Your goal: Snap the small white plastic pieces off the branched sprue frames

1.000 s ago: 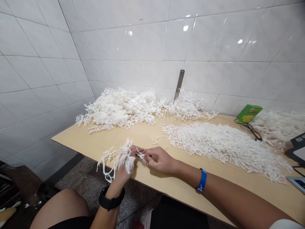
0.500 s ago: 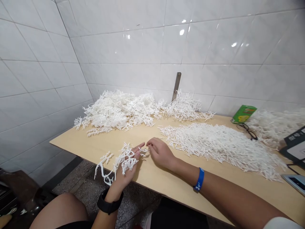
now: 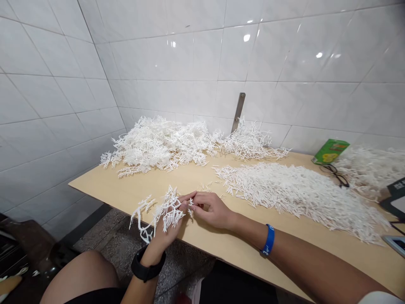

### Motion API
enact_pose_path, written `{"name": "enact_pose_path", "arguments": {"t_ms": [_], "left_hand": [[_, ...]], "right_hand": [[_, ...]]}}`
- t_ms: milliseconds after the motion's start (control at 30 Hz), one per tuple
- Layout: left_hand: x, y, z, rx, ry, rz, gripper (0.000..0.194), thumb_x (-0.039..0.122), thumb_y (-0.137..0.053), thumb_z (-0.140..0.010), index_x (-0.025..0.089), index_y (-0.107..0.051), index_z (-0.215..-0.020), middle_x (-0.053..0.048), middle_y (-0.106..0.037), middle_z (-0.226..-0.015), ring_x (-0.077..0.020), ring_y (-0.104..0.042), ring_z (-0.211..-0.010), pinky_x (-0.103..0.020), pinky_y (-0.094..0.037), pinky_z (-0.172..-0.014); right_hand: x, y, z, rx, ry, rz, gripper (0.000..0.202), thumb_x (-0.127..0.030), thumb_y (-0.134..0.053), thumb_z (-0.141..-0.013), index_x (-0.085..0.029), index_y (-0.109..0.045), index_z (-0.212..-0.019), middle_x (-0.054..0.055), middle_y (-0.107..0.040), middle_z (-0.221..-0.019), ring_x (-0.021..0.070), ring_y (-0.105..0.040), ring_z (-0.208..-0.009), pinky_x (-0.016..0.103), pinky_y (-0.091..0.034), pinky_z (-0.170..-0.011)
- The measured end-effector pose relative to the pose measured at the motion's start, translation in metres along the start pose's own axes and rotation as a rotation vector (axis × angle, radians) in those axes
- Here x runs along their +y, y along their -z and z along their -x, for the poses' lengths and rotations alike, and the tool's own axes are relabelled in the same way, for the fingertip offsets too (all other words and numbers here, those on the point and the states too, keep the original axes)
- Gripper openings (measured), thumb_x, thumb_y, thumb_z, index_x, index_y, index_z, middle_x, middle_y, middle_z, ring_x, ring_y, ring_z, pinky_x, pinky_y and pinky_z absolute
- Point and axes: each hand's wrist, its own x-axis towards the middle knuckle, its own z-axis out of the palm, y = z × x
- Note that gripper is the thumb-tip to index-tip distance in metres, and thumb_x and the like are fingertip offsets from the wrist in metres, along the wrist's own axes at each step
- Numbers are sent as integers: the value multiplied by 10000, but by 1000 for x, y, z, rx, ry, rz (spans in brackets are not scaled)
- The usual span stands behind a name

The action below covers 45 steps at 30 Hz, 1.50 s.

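My left hand [image 3: 173, 228], below a black wristband, holds a white branched plastic piece [image 3: 171, 209] near the table's front edge; part of the cluster hangs out to the left over the edge. My right hand [image 3: 213, 210], with a blue band on the wrist, is closed in a pinch at the tip of a small white twig beside the left fingertips. A few loose white bits [image 3: 206, 185] lie on the table just beyond the hands. Behind the left hand is a large heap of white branched pieces [image 3: 158, 143].
On the wooden table [image 3: 104, 185], a long pile of small white sticks [image 3: 294, 190] spreads to the right. Farther right are a green box [image 3: 330, 152], black glasses [image 3: 335, 174], another white pile [image 3: 373, 169] and a phone [image 3: 395, 242]. A metal bracket [image 3: 238, 112] stands against the tiled wall.
My right hand has lowered slightly and its fingers have come against the left fingertips, at the twig. Loose bits now show on the table beyond the hands. The view has shifted slightly.
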Motion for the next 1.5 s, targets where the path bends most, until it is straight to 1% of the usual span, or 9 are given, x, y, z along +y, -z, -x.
{"name": "enact_pose_path", "arguments": {"t_ms": [200, 367, 633, 833, 933, 1033, 1133, 1267, 1500], "left_hand": [[2, 0, -2, -5, 34, -45, 408, 527, -494, -904, 248, -752, -1054, -85, -749, -1044, -292, -664, -1059, -474, -463, -1034], [1, 4, -3, 1, 14, -65, 393, 515, -497, -900, 238, -765, -974, -85, -753, -983, -285, -675, -1023, -456, -464, -1020], [-6, 5, 0, -56, 38, -42, 416, 510, -469, -924, 223, -743, -1049, -55, -740, -790, -240, -681, -798, -410, -508, -891], [-8, 10, -4, 86, 124, 177, 521, 655, -493, -863, 191, -730, -868, -65, -729, -756, -233, -696, -770, -396, -543, -868], [-13, 12, -6, 160, 107, 188, 580, 672, -392, -901, 192, -715, -851, -88, -743, -822, -238, -708, -840, -383, -556, -862], [-10, 9, -6, 137, 59, -14, 453, 556, -456, -927, 206, -744, -922, -94, -764, -990, -249, -696, -991, -394, -518, -968], [-3, 3, -6, 137, -5, -189, 392, 460, -452, -941, 216, -753, -1000, -88, -758, -1076, -262, -672, -1086, -422, -471, -1048], [-5, -3, -3, 117, -59, -217, 370, 420, -462, -945, 227, -738, -1101, -105, -725, -1172, -278, -652, -1132, -456, -433, -1083], [-16, -7, 1, 3, -87, -119, 294, 370, -531, -921, 265, -749, -1087, -106, -735, -1121, -297, -605, -1215, -474, -380, -1131]], "right_hand": [[-3, 0, 0, 11, 51, -145, 270, -117, -501, -850, -193, -472, -593, 29, -676, -740, 184, -670, -894, 261, -462, -711], [-4, 4, 0, -21, 81, -265, 287, -176, -489, -872, -189, -443, -589, 70, -738, -967, 186, -681, -918, 253, -459, -681], [4, 7, 1, -93, -26, -378, 269, -262, -484, -886, -180, -478, -630, 104, -722, -974, 204, -656, -874, 289, -457, -724], [10, 11, 3, -49, 13, -292, 341, -253, -424, -884, -214, -353, -553, -14, -441, -535, 139, -496, -557, 253, -386, -558], [15, 10, 4, 11, 6, -213, 311, -212, -421, -898, -212, -387, -589, -14, -429, -583, 136, -419, -553, 275, -389, -587], [23, 5, 3, 68, 18, 19, 171, -113, -441, -889, -189, -561, -794, 58, -589, -829, 196, -532, -796, 341, -434, -773], [28, 2, 2, 137, -16, 272, 287, -21, -430, -863, -190, -620, -995, 103, -635, -1078, 241, -559, -1020, 409, -419, -912], [23, 4, 3, 254, -19, 197, 258, -62, -417, -914, -186, -632, -984, 85, -665, -992, 219, -594, -954, 383, -457, -876], [12, 1, 2, 90, 58, 76, 155, -271, -516, -950, -187, -611, -860, 50, -652, -856, 169, -594, -791, 310, -476, -744]]}}
